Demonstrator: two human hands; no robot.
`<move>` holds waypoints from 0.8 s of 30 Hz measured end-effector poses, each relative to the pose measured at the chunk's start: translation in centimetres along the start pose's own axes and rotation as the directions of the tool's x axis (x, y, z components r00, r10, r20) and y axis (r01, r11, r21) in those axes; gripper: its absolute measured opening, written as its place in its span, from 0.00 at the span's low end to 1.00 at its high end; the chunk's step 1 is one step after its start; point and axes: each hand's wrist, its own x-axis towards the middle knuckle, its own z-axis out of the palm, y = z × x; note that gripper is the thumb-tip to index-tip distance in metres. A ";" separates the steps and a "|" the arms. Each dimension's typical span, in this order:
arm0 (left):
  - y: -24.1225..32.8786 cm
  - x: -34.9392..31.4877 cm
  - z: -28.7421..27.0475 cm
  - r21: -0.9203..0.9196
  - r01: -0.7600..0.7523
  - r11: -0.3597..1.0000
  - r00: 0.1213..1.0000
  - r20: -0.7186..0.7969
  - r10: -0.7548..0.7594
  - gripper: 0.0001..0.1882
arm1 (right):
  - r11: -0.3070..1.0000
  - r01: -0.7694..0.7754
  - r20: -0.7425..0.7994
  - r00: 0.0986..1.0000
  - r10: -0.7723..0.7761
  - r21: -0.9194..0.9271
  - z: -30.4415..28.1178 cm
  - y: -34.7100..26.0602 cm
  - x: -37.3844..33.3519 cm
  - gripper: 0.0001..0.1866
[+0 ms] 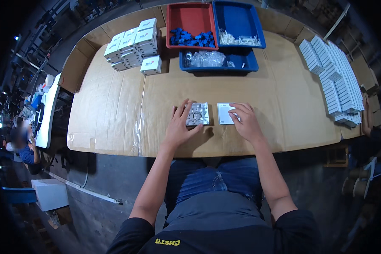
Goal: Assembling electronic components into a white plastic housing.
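Near the front edge of the cardboard-covered table, my left hand (181,126) spans a silvery square plate (198,113) with a dark figure at its centre. Its fingers curl over the left side and the thumb presses the lower edge. Just to the right lies a white square plate (224,113) with small dark marks. My right hand (247,122) reaches over that plate's right part, thumb and fingertips drawn together on it. The hand covers the plate's right edge. A narrow strip of table separates the two plates.
White boxes (150,64) are stacked at the back left. A red tray (192,19) holds blue pieces, a blue tray (237,19) white pieces, and a lower blue tray (249,63) clear bags. Rows of white blocks (334,80) line the right.
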 end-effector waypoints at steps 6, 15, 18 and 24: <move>-1.9 -0.4 0.2 -0.265 0.044 0.963 0.992 -0.102 -0.073 0.43 | 0.999 -0.038 -0.111 0.993 0.038 -0.003 -2.9 1.8 6.9 0.09; -0.3 0.3 -0.4 -0.271 0.136 0.953 0.984 -0.073 -0.161 0.40 | 0.964 -0.143 0.200 0.961 0.189 -0.223 -1.5 9.2 20.9 0.43; -0.8 0.5 0.0 -0.238 0.127 0.963 0.985 -0.080 -0.150 0.38 | 0.932 -0.220 0.378 0.868 0.322 -0.289 0.2 11.4 23.9 0.52; -0.2 0.8 -0.1 -0.283 0.137 0.949 0.982 -0.088 -0.168 0.35 | 0.921 -0.163 0.401 0.863 0.307 -0.353 1.6 14.1 25.8 0.51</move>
